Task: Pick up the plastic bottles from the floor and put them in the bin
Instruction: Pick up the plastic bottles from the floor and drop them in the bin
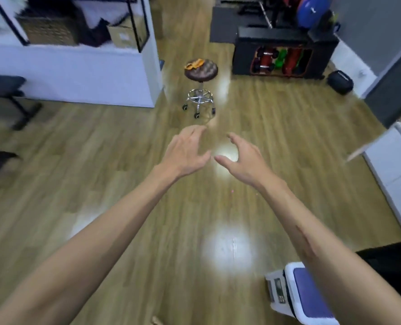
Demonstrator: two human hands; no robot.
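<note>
A white bin (288, 292) with a blue-purple top panel sits on the floor at the near right, partly hidden behind the right forearm; what it contains cannot be seen from this angle. No plastic bottle can be made out in this blurred view, either on the floor or in a grip.

Both bare arms reach forward over the floor. The left hand (185, 153) is held palm down with its fingers spread and loosely extended, its grip apart and holding nothing. The right hand (241, 158) is just beside it, thumb stretched toward the left hand and fingers gently arched, its grip also apart and touching nothing. The two thumbs are close but do not meet.

The floor (101, 184) is wood-look plank in a warm tan, glossy enough to carry several pale patches of reflected light. In the far middle stands a round stool (200, 70) with a dark brown tufted seat, a chrome ring and a wheeled base; something orange-yellow (194, 64) lies on the seat's far left edge. Far right, a low black rack (281, 55) holds dumbbells (264, 59) in red and green. A small dark rounded object (340, 82) rests on the floor to the right of the rack. A white partition wall (77, 73) fills the far left, with black metal-framed shelving above it.
</note>
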